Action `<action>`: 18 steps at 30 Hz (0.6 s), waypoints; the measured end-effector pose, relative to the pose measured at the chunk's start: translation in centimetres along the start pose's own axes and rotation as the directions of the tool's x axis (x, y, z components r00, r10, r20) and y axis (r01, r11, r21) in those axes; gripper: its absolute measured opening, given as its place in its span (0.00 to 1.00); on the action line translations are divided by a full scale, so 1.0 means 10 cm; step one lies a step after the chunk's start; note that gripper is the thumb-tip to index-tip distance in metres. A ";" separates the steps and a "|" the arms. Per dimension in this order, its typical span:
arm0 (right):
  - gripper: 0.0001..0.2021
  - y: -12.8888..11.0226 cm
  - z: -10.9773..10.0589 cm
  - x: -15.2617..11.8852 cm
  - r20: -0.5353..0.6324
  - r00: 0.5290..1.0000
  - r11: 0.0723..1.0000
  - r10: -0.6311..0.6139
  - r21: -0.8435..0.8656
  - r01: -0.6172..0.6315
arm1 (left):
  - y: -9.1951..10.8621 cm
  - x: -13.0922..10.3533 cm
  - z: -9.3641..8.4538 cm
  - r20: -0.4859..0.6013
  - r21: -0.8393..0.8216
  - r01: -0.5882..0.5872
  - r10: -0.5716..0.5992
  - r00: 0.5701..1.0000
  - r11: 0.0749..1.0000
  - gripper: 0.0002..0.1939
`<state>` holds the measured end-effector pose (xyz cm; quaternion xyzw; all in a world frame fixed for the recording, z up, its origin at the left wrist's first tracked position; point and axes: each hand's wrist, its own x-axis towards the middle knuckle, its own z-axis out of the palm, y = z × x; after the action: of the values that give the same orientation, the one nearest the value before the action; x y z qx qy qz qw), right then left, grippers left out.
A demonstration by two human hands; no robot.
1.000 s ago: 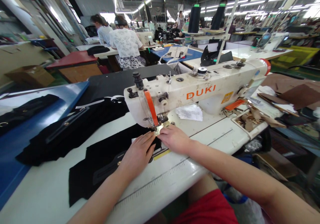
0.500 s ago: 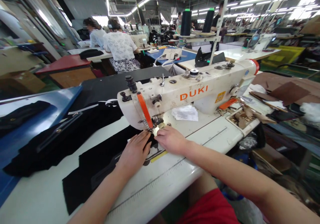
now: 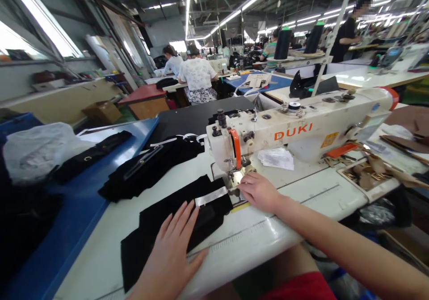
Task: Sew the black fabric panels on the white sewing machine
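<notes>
A piece of black fabric (image 3: 187, 188) lies on the white machine bed, its right edge just left of the needle area of the sewing machine (image 3: 295, 132). On it a pale strip (image 3: 212, 197) runs towards the presser foot. My left hand (image 3: 179, 235) rests flat on the fabric with its fingers spread, the fingertips near the strip's left end. By the lit needle area, my right hand (image 3: 258, 192) has its fingers bent and pressed together beside the presser foot. Whatever those fingers hold, if anything, is hidden.
More black fabric pieces (image 3: 147, 164) lie to the left, near a blue table (image 3: 100, 210). White paper labels (image 3: 276, 158) sit under the machine arm. A tray of small metal parts (image 3: 368, 175) is at right. Two people in light tops (image 3: 197, 74) sit ahead.
My left hand has drawn back from the presser foot and spread open on the fabric, uncovering the pale strip. My right hand stays by the needle. The view has turned left.
</notes>
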<state>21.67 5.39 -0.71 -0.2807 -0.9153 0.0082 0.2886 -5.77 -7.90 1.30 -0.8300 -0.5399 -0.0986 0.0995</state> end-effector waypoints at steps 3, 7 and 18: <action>0.08 -0.02 0.00 -0.01 0.006 1.000 1.000 -0.001 0.013 0.001 | -0.29 -0.28 0.01 0.094 0.035 0.033 -0.036 0.995 0.999 0.26; 0.08 -0.02 0.02 -0.01 -0.001 1.000 0.999 0.006 0.051 -0.006 | -0.94 -0.30 -0.26 0.022 0.090 0.263 -0.265 0.964 0.961 0.22; 0.13 -0.04 0.07 -0.06 -0.010 0.999 0.996 0.054 0.078 -0.053 | -1.70 1.19 -0.77 -0.166 0.065 0.560 -0.544 0.822 0.826 0.21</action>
<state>21.47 4.81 -1.54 -0.2937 -0.9048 0.0498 0.3043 -17.01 7.19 12.93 -0.6221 -0.7533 -0.1513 0.1502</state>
